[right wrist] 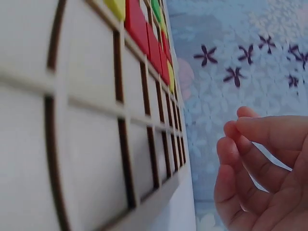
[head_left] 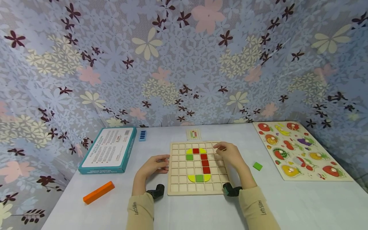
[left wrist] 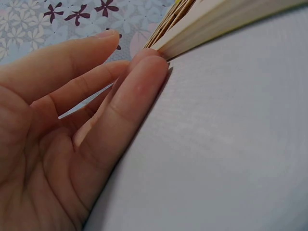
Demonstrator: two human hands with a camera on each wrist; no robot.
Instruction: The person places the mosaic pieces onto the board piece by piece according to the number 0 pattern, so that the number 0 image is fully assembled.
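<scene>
A square wooden grid board [head_left: 176,187] lies on the table between the two hands. Set in its cells are several red tiles [head_left: 205,163], green square tiles [head_left: 199,178] and yellow rounded-corner tiles [head_left: 191,178], forming a hooked shape. At the board's left edge rests my left hand [head_left: 153,166], its relaxed fingertips touching the side in the left wrist view. My right hand [head_left: 231,155] hovers over the board's upper right cells. Its fingers [right wrist: 228,151] bend loosely with the thumb close to them, and nothing shows between them. Behind the board lies a small pattern card [head_left: 194,134] with a similar design.
A loose green tile [head_left: 257,166] lies right of the board, near a fruit puzzle board [head_left: 310,159]. To the left are a teal-edged box [head_left: 107,148], a small blue piece [head_left: 142,135] and an orange bar [head_left: 99,192]. A flowered curtain [head_left: 184,64] rises behind the table.
</scene>
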